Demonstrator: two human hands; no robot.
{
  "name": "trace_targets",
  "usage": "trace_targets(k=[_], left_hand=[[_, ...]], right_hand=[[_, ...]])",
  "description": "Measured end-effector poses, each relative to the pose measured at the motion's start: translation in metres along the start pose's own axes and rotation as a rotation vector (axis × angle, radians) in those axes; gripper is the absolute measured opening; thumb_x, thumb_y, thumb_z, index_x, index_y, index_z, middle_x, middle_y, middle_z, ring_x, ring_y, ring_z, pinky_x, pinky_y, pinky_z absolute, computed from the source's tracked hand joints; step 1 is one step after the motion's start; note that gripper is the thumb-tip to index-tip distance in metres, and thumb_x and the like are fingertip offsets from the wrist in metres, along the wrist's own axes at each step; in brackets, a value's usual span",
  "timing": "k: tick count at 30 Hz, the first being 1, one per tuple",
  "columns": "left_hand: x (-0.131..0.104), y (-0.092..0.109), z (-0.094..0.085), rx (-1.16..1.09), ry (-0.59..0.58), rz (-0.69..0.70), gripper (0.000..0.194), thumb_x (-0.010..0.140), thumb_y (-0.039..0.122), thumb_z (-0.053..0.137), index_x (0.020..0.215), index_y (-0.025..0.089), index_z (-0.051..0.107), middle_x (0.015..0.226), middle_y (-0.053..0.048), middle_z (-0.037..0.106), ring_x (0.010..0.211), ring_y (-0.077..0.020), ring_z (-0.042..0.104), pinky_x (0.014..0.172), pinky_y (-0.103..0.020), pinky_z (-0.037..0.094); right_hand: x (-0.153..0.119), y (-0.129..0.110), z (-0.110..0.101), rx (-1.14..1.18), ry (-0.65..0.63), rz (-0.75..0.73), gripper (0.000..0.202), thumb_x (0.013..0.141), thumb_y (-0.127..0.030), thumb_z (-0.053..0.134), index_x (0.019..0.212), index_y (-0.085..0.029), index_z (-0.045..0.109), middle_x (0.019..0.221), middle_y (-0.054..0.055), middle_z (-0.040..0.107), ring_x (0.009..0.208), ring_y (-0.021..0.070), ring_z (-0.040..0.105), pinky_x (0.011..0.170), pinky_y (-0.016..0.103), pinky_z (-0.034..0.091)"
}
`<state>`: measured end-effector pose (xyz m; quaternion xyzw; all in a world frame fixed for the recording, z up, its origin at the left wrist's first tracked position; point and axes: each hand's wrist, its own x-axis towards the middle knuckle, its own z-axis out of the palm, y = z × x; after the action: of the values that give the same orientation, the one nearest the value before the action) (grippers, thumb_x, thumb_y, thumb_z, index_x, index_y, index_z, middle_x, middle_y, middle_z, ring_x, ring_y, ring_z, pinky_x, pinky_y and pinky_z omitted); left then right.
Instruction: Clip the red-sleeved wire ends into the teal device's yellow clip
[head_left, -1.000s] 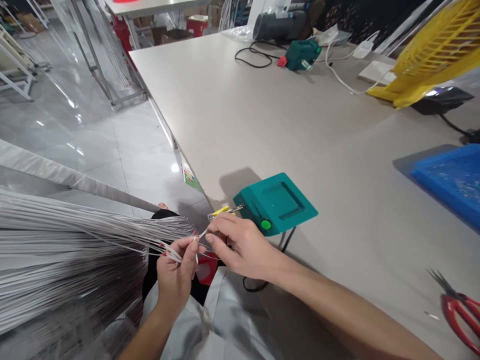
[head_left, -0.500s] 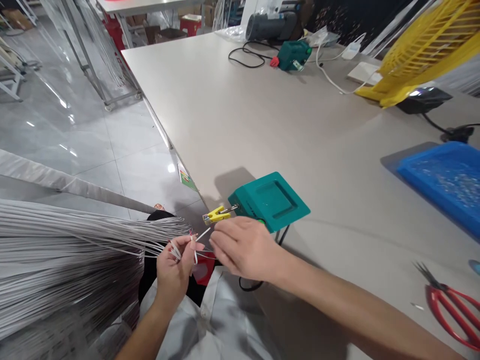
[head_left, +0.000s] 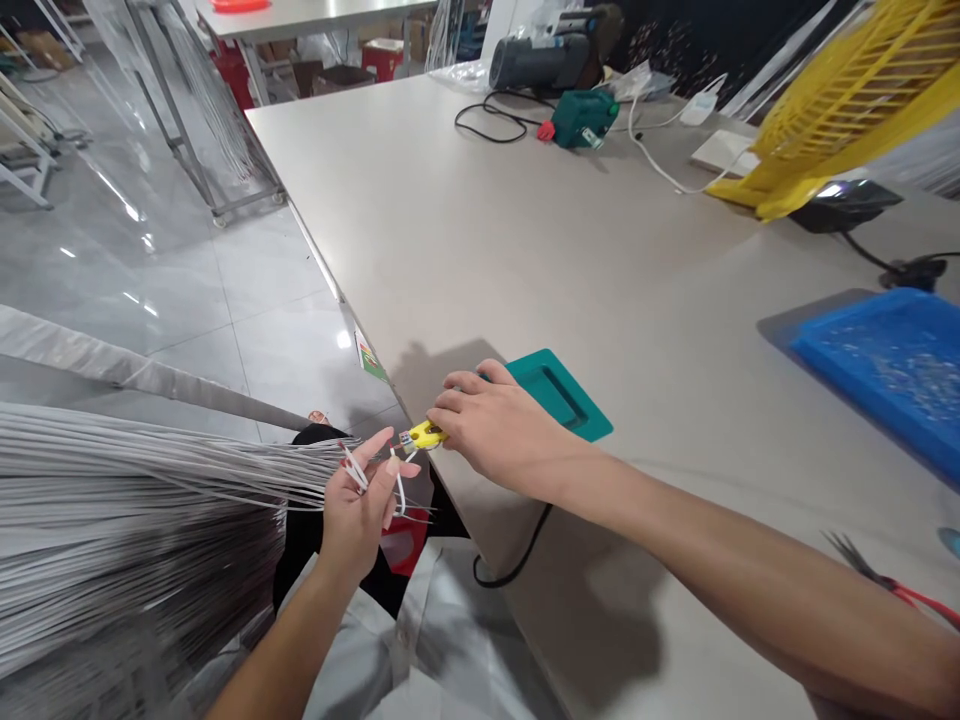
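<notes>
My left hand [head_left: 356,505] pinches thin white cables [head_left: 355,468] between thumb and fingers, their reddish ends close to the tip of a yellow clip [head_left: 426,435]. One short cable end bends down beside the thumb. My right hand [head_left: 502,430] lies over the left end of a teal box [head_left: 592,418], its fingers curled round the rear of the yellow clip; the thumb is hidden. The clip juts past the table edge toward the left hand. Left of my lap hangs a thick bundle of white cables [head_left: 150,470].
On the table [head_left: 450,240], a blue tray [head_left: 892,350] with small clear bits lies at right, near red-handled scissors [head_left: 892,582]. A yellow fan [head_left: 847,110], a grey motor [head_left: 540,62] and a green device [head_left: 581,118] stand at the back. A black cord [head_left: 517,565] hangs by the near edge.
My right hand has moved from in front of the teal box up onto its left end and the clip. The left hand has shifted slightly, bringing the cable ends nearer the clip.
</notes>
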<state>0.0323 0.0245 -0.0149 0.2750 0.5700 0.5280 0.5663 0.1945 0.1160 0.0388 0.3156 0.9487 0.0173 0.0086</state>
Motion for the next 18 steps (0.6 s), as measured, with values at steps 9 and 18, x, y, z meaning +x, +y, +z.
trace_targets(k=[9,18], left_hand=[[0.0051,-0.0042,0.0062,-0.009,0.003,-0.008,0.048,0.075,0.032,0.063,0.119,0.014,0.056,0.069,-0.006,0.070,0.034,-0.0008,0.030,0.032,-0.016,0.022],[0.0040,-0.0062,0.0098,0.064,0.029,0.020,0.051,0.073,0.033,0.064,0.119,0.013,0.056,0.065,-0.003,0.068,0.035,-0.0023,0.032,0.034,-0.018,0.025]], right_hand=[[0.0009,0.0016,0.0051,0.027,0.026,0.021,0.015,0.080,-0.011,0.050,0.071,-0.017,0.062,0.076,0.005,0.067,0.092,0.0211,0.053,0.082,0.041,0.022],[0.0002,-0.0002,0.0058,-0.009,0.048,0.016,0.012,0.077,-0.022,0.059,0.087,-0.015,0.062,0.087,0.009,0.067,0.101,0.0267,0.049,0.091,0.048,0.021]])
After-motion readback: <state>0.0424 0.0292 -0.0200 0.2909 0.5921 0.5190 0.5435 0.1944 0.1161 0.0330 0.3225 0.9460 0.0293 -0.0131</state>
